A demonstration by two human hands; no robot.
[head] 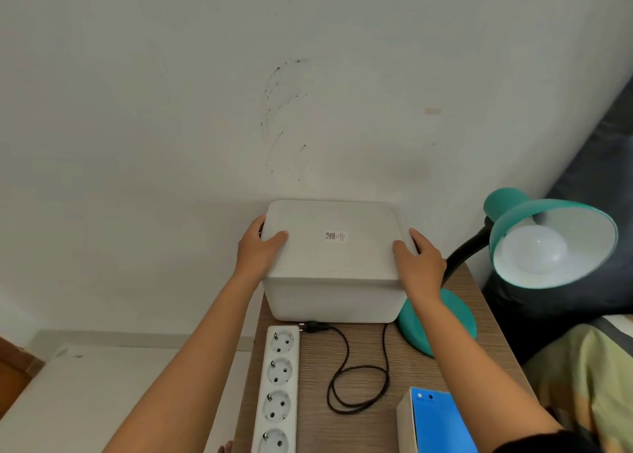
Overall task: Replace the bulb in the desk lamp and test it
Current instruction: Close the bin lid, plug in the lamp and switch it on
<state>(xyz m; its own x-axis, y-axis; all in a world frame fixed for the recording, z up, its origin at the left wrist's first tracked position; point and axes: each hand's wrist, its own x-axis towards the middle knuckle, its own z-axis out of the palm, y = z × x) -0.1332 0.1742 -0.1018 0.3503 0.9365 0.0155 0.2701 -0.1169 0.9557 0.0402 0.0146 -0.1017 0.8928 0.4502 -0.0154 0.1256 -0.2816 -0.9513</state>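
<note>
Now, from the head view, the left hand [258,247] and right hand [419,260] grasp the box lid [332,238] at its ends, likely to lift it. Just right of the right hand, the lamp [551,236] holds a bulb [534,250], its plug [310,326] unplugged below.

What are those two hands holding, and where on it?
Both hold the white box by its lid: left hand at the left end, right hand at the right end.

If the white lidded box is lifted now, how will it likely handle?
The white box looks rigid with smooth sides, so it may slip. Left hand and right hand grip only the lid's ends, so the lid might come off alone. Its weight cannot be judged.
</note>
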